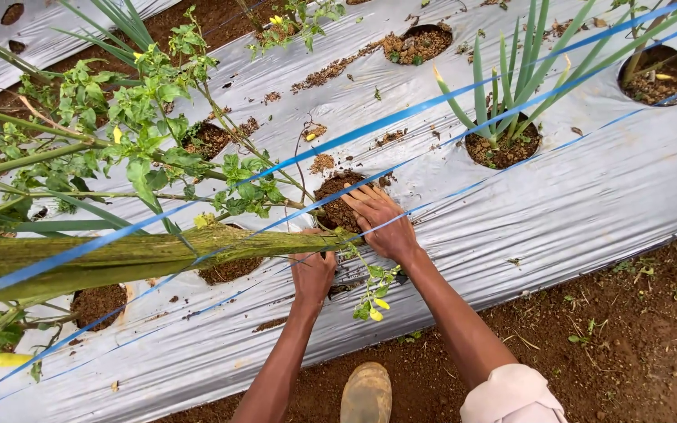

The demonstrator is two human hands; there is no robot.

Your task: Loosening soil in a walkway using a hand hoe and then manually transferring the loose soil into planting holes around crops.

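Head view, frame centre: left hand (313, 270) grips the stake (143, 254), right hand (381, 223) lies flat on soil (337, 205); levering could tear the plastic (589, 196).

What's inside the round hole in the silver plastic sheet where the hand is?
Inside the round hole in the silver plastic sheet is dark brown soil. The right hand covers part of it, so anything beneath the palm is hidden. The left hand grips the mossy green stake.
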